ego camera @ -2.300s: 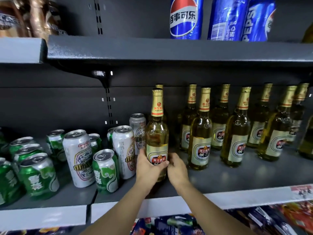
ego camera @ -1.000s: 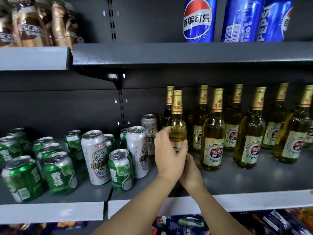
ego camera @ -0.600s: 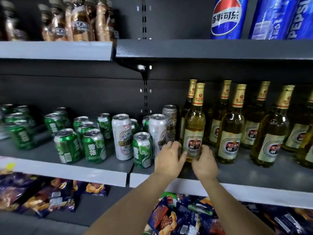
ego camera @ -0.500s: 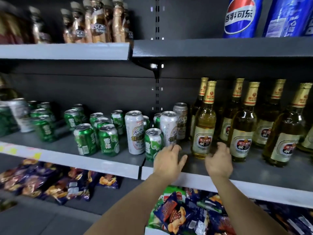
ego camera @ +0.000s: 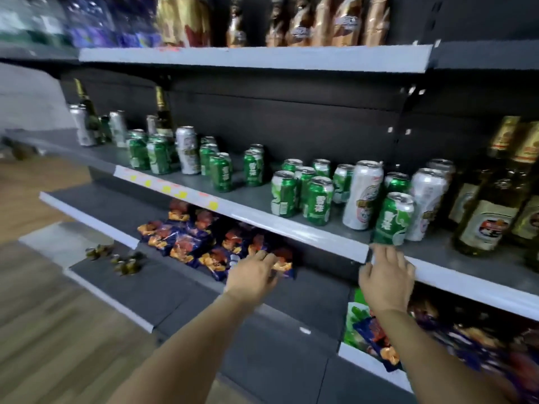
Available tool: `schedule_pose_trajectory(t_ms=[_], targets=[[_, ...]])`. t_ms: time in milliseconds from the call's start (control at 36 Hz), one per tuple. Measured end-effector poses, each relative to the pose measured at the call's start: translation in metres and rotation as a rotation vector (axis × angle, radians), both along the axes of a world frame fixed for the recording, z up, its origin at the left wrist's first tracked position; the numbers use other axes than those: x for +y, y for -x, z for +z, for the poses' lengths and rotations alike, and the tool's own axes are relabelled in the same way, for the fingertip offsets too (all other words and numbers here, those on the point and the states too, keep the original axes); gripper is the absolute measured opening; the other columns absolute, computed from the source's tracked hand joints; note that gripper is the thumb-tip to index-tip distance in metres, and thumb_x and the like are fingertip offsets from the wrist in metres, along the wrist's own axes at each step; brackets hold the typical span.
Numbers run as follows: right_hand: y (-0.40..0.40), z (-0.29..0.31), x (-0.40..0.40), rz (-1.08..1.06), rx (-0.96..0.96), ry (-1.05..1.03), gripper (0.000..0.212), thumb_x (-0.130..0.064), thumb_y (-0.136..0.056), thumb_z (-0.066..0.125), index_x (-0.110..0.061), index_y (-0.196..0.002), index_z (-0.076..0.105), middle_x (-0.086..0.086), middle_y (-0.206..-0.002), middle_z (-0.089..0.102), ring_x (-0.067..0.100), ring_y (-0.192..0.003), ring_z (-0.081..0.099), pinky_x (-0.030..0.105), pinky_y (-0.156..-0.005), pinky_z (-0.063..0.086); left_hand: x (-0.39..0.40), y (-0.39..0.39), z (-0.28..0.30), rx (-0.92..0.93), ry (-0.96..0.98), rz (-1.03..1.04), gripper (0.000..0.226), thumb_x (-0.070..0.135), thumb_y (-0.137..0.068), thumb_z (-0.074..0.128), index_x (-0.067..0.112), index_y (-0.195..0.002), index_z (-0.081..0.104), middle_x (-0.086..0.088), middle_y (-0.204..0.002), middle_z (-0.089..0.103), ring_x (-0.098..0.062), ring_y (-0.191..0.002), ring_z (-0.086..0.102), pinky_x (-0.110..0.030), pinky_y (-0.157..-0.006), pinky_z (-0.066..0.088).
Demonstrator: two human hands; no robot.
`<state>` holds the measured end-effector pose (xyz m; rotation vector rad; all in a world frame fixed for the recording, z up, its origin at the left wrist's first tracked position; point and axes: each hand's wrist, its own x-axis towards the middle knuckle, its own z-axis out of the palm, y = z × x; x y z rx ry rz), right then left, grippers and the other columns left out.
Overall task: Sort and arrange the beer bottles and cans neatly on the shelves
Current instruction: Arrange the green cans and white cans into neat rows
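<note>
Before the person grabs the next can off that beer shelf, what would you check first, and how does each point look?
1. Left hand free: ok, fingers loose, holding nothing.
2. Right hand free: ok, open, at the shelf edge.
3. Nearest green can upright and reachable: ok, it stands at the front just above the right hand.
4. Cans sorted by kind: not ok, tall white cans stand mixed among the green ones.
5. Bottles grouped: not ok, two bottles stand among cans far left.
6. Labels facing forward: cannot tell, the picture is blurred.
</note>
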<state>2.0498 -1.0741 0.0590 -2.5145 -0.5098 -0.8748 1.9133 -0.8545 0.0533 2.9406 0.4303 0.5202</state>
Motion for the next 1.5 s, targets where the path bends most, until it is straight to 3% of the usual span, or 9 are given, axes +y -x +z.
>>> schedule_pose_trajectory(t_ms=[83, 222, 306, 389, 583, 833, 1278, 1417, 1500], targets=[[0.046, -0.017, 0.067, 0.148, 0.184, 0.112, 0.038, -0.011, -0.079, 0.06, -0.011, -0.117, 0.062, 0.012, -0.11, 0.062, 0.035, -0.106, 0.054, 0.044, -0.087, 0.041, 0.057, 0.059, -0.014, 0.077, 0.079, 0.147, 0.036, 0.042, -0.1, 0.041, 0.018, -0.125, 0.05, -0.001, -0.121, 0.053, -0.026, -0.114, 0.053, -0.037, -0.079, 0.046], [0.118, -0.045, 0.173, 0.366, 0.484, 0.346, 0.051, -0.029, -0.094, 0.05, -0.02, -0.142, 0.038, 0.002, -0.144, 0.042, 0.024, -0.131, 0.038, 0.038, -0.106, 0.034, 0.136, 0.153, -0.038, 0.136, 0.197, 0.385, 0.035, 0.044, -0.1, 0.04, 0.021, -0.123, 0.054, -0.001, -0.127, 0.056, -0.023, -0.119, 0.052, -0.035, -0.087, 0.046], [0.156, -0.056, 0.231, 0.505, 0.668, 0.409, 0.06, -0.034, -0.096, 0.051, -0.018, -0.149, 0.029, 0.003, -0.153, 0.032, 0.027, -0.137, 0.033, 0.039, -0.107, 0.034, 0.17, 0.203, -0.049, 0.194, 0.223, 0.48, 0.043, 0.047, -0.1, 0.038, 0.021, -0.131, 0.052, -0.003, -0.136, 0.055, -0.024, -0.124, 0.051, -0.034, -0.094, 0.044], [0.187, -0.06, 0.284, 0.62, 0.729, 0.508, 0.064, -0.038, -0.098, 0.049, -0.019, -0.152, 0.022, 0.001, -0.156, 0.028, 0.025, -0.14, 0.031, 0.041, -0.107, 0.034, 0.199, 0.242, -0.057, 0.243, 0.284, 0.578, 0.051, 0.052, -0.1, 0.035, 0.023, -0.141, 0.044, -0.005, -0.14, 0.053, -0.027, -0.126, 0.051, -0.035, -0.094, 0.043], [0.228, -0.055, 0.409, 0.801, 0.694, 0.602, 0.067, -0.04, -0.097, 0.052, -0.019, -0.153, 0.021, 0.003, -0.156, 0.028, 0.029, -0.138, 0.034, 0.043, -0.106, 0.037, 0.279, 0.289, -0.068, 0.278, 0.354, 0.675, 0.053, 0.053, -0.1, 0.034, 0.02, -0.139, 0.047, -0.007, -0.138, 0.056, -0.028, -0.125, 0.052, -0.039, -0.095, 0.047], [0.22, -0.041, 0.562, 0.907, 0.606, 0.621, 0.069, -0.042, -0.095, 0.054, -0.017, -0.151, 0.023, 0.004, -0.156, 0.027, 0.029, -0.14, 0.03, 0.043, -0.108, 0.036, 0.408, 0.285, -0.043, 0.327, 0.208, 0.712, 0.049, 0.052, -0.1, 0.034, 0.021, -0.134, 0.051, -0.006, -0.134, 0.056, -0.028, -0.122, 0.053, -0.035, -0.089, 0.045], [0.188, -0.032, 0.775, 0.852, 0.591, 0.707, 0.062, -0.039, -0.094, 0.056, -0.018, -0.147, 0.031, 0.007, -0.148, 0.037, 0.031, -0.131, 0.041, 0.04, -0.103, 0.041, 0.633, 0.261, -0.038, 0.408, 0.199, 0.658, 0.053, 0.054, -0.1, 0.033, 0.021, -0.139, 0.046, -0.005, -0.141, 0.051, -0.026, -0.128, 0.049, -0.037, -0.094, 0.045], [0.174, -0.024, 0.837, 0.787, 0.567, 0.64, 0.064, -0.037, -0.095, 0.054, -0.019, -0.15, 0.027, 0.004, -0.155, 0.029, 0.029, -0.137, 0.034, 0.039, -0.107, 0.036, 0.71, 0.248, -0.032, 0.394, 0.17, 0.586, 0.055, 0.054, -0.1, 0.033, 0.02, -0.142, 0.042, -0.005, -0.144, 0.048, -0.026, -0.13, 0.047, -0.037, -0.096, 0.043], [0.167, -0.013, 0.871, 0.712, 0.511, 0.552, 0.058, -0.035, -0.097, 0.052, -0.02, -0.148, 0.03, 0.002, -0.153, 0.031, 0.025, -0.135, 0.036, 0.036, -0.101, 0.039, 0.76, 0.238, -0.026, 0.37, 0.155, 0.524, 0.051, 0.053, -0.1, 0.034, 0.019, -0.136, 0.047, -0.005, -0.139, 0.051, -0.026, -0.126, 0.049, -0.037, -0.095, 0.044]])
